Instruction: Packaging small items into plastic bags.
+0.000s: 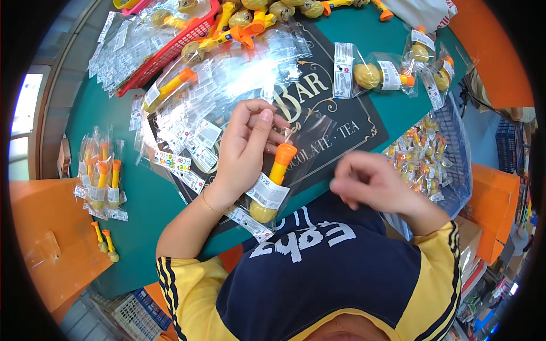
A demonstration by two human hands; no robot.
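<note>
My left hand [250, 142] has its fingers curled and the thumb pressed in, pinching the upper side of a clear plastic bag [310, 145]. Inside the bag lies a toy [278, 170] with a yellow handle, an orange flared end and a yellowish-brown round head. A white label [269, 191] wraps around it, and a printed strip [250, 223] shows at the bag's lower end. To the right, apart from the bag, my right hand [369, 182] hovers over the table edge. Its fingers are curled in, and what they hold, if anything, is hidden.
Flat clear bags [244, 79] cover a dark printed mat [355, 116]. Loose toys [242, 20] and a red basket [170, 51] of bags lie at the far side. Bagged toys stand left [99, 176] and lie right [369, 75]. A blue crate [459, 165] holds many more.
</note>
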